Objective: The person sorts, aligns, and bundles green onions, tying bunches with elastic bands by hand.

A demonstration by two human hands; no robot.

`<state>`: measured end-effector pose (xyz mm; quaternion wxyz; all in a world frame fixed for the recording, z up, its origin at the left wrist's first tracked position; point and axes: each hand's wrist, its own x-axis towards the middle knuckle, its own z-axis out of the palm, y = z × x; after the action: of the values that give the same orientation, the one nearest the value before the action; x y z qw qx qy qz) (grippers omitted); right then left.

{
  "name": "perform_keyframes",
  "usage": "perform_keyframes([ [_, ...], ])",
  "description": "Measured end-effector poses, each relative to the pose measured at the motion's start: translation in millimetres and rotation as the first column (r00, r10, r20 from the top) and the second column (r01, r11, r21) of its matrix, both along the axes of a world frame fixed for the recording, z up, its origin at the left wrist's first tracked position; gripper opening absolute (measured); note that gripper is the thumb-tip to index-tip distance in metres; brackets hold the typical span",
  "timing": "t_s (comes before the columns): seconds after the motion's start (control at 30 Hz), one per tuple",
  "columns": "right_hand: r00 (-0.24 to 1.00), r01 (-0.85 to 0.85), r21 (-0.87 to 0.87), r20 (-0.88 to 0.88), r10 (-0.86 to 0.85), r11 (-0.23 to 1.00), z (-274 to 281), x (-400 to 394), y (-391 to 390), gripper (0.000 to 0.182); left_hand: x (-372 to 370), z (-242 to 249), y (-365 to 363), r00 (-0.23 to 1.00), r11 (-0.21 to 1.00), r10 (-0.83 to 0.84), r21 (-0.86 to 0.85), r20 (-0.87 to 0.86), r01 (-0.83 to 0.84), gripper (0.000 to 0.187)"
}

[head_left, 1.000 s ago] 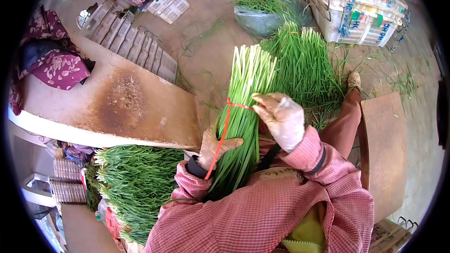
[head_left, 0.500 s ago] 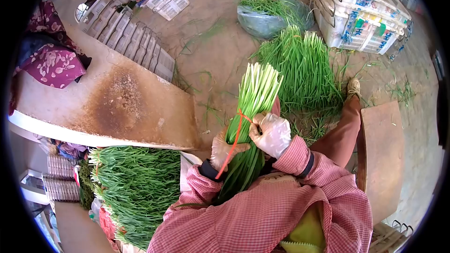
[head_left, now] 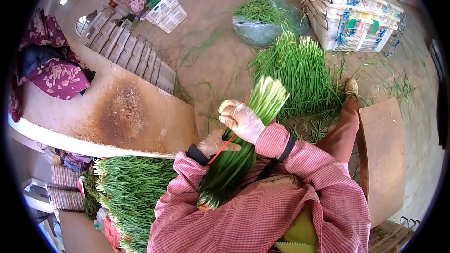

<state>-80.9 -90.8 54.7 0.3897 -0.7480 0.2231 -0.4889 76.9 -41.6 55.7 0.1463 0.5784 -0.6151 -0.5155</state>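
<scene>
A bundle of long green stalks (head_left: 268, 97) with pale cut ends lies slantwise across my lap, pale ends up and to the right. My left hand (head_left: 214, 145), in a clear glove, is wrapped round the left side of the bundle, thumb across the leaves. Along that thumb runs a red band (head_left: 221, 148), its upper part hidden behind my right hand. My right hand (head_left: 240, 119), gloved too, is over the bundle with its fingers curled together; what they pinch, if anything, is too small to make out.
Loose green stalks (head_left: 295, 72) lie on the floor ahead, beside a filled plastic bag (head_left: 267, 18) and stacked white crates (head_left: 356, 14). A stained board (head_left: 154, 117) stands at left, above piled bundles (head_left: 136, 192). A wooden board (head_left: 384, 154) is at right.
My right hand has moved left and up across the bundle, fingers now turned left. The bundle leans further right at its pale end, and my left hand has shifted slightly left.
</scene>
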Motion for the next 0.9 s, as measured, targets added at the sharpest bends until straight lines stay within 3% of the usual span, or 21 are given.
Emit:
perform_keyframes([
  [0.03,1.000,0.001,0.001,0.005,-0.001,1.000,-2.2,0.0,-2.0,0.011,1.1,4.9,-2.9,0.987,0.988,-0.148,-0.043,0.063,0.151,0.096],
  [0.07,0.993,-0.070,0.194,0.103,0.050,0.979,-7.4,1.0,-4.6,0.010,8.8,-3.2,-9.6,0.980,0.982,-0.182,0.028,-0.083,0.185,0.102],
  [0.1,0.974,-0.158,0.370,0.208,0.084,0.915,-7.7,0.2,-6.2,0.011,-10.0,23.6,-10.5,0.976,0.978,-0.207,0.001,-0.065,0.208,0.105],
  [0.17,0.975,-0.130,0.304,0.214,0.065,0.944,-9.4,-18.1,-15.2,0.015,-38.0,26.9,-9.4,0.983,0.970,-0.125,-0.193,0.132,0.149,0.114],
  [0.2,0.911,-0.207,0.292,0.405,0.075,0.934,-10.8,-30.0,-17.7,0.019,-48.4,16.2,-8.9,0.772,0.953,-0.005,-0.232,0.635,0.196,0.121],
  [0.23,0.911,-0.238,0.315,0.401,0.098,0.919,-13.0,-50.2,-21.0,0.027,-58.1,6.7,-8.8,0.691,0.922,0.049,-0.300,0.721,0.247,0.129],
  [0.3,0.998,-0.055,0.118,0.019,0.053,0.991,-12.3,-90.3,-19.9,0.044,-76.5,-3.9,-5.1,0.539,0.943,-0.053,-0.135,0.841,0.304,0.129],
  [0.33,0.973,-0.030,-0.059,-0.232,0.015,0.998,-11.2,-104.5,-11.0,0.052,-65.1,-14.6,-7.9,0.797,0.980,-0.164,0.006,0.581,0.197,0.127],
  [0.37,0.889,-0.029,-0.241,-0.449,-0.085,0.970,-11.6,-113.5,-0.8,0.060,-65.7,-12.4,-11.2,0.793,0.977,-0.171,-0.005,0.585,0.214,0.127],
  [0.4,0.819,-0.107,-0.236,-0.571,-0.049,0.966,-15.1,-112.6,6.0,0.070,-67.2,-13.5,-8.0,0.767,0.968,-0.128,-0.089,0.629,0.235,0.119],
  [0.43,0.790,-0.119,-0.259,-0.610,-0.066,0.959,-18.2,-108.4,15.2,0.064,-67.9,-16.3,-1.3,0.746,0.955,-0.083,-0.162,0.661,0.249,0.112],
  [0.47,0.814,-0.135,-0.292,-0.578,-0.063,0.947,-24.6,-105.4,17.7,0.054,-59.8,-22.1,-5.1,0.853,0.952,-0.123,-0.184,0.506,0.246,0.102],
  [0.57,0.947,-0.025,-0.337,-0.311,-0.086,0.941,-55.8,-78.9,13.0,0.018,-47.3,-23.8,-4.8,0.870,0.957,-0.120,-0.177,0.478,0.229,0.084],
  [0.6,0.968,0.035,-0.249,-0.232,-0.095,0.968,-54.7,-69.9,14.1,0.018,-47.5,-10.3,-1.6,0.910,0.982,-0.065,-0.138,0.410,0.132,0.068],
  [0.67,0.992,0.125,0.018,-0.028,-0.124,0.992,-36.8,-52.5,19.4,0.015,-38.1,2.8,-1.4,0.915,0.975,-0.063,-0.173,0.399,0.143,0.066],
  [0.7,1.000,0.015,0.449,-0.024,-0.004,0.893,-12.1,-50.8,18.6,0.014,-31.1,6.9,-2.4,0.920,0.968,-0.060,-0.204,0.387,0.149,0.064],
  [0.73,0.998,-0.016,0.435,0.056,-0.009,0.900,0.2,-43.3,16.5,0.014,-18.1,5.1,-4.9,0.971,0.987,-0.087,-0.113,0.224,0.115,0.070],
  [0.77,0.991,-0.050,0.416,0.137,-0.008,0.908,8.7,-33.1,14.8,0.015,-13.4,14.1,-8.1,0.971,0.988,-0.086,-0.108,0.222,0.112,0.070],
  [0.83,0.953,-0.183,0.464,0.301,0.040,0.867,22.1,-8.8,12.5,0.014,-9.7,44.2,-18.3,0.954,0.844,-0.297,-0.457,0.040,0.282,0.074],
  [0.87,0.949,-0.185,0.473,0.312,0.032,0.861,18.6,5.9,8.9,0.013,-6.9,52.3,-17.7,0.949,0.884,-0.225,-0.364,0.218,0.293,0.080],
  [0.9,0.948,-0.241,0.497,0.304,0.093,0.834,22.0,11.6,6.7,0.012,-11.2,55.6,-25.5,0.909,0.978,-0.197,0.142,0.367,0.155,0.092],
])
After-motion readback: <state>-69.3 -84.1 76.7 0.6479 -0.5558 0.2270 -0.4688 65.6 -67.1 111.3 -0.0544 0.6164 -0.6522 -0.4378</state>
